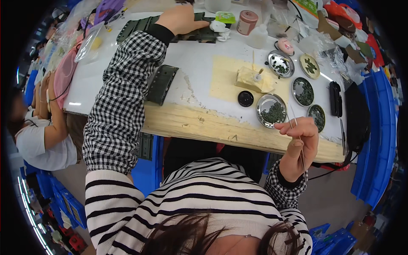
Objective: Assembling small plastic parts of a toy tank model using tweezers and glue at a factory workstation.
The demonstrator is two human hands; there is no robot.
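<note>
My left hand (180, 20) reaches to the far side of the table, over a row of dark green slotted plates (138, 29). Its thumb stretches out to the right toward a crumpled white tissue (219, 27); the other fingertips are mostly hidden. At the near right edge, my right hand (302, 142) is closed around thin metal tweezers (291, 114). Their tips point up beside a round metal dish (259, 119) holding small dark green pieces (274, 114). Another dark green plate (162, 85) lies beside my left sleeve.
More dishes of green bits stand on the right, one a metal dish (292, 68). A pale yellow block (254, 79) and a black round cap (245, 98) sit mid-table. Behind are a pink jar (247, 22) and a translucent bottle (257, 37). A co-worker (51, 138) sits at left.
</note>
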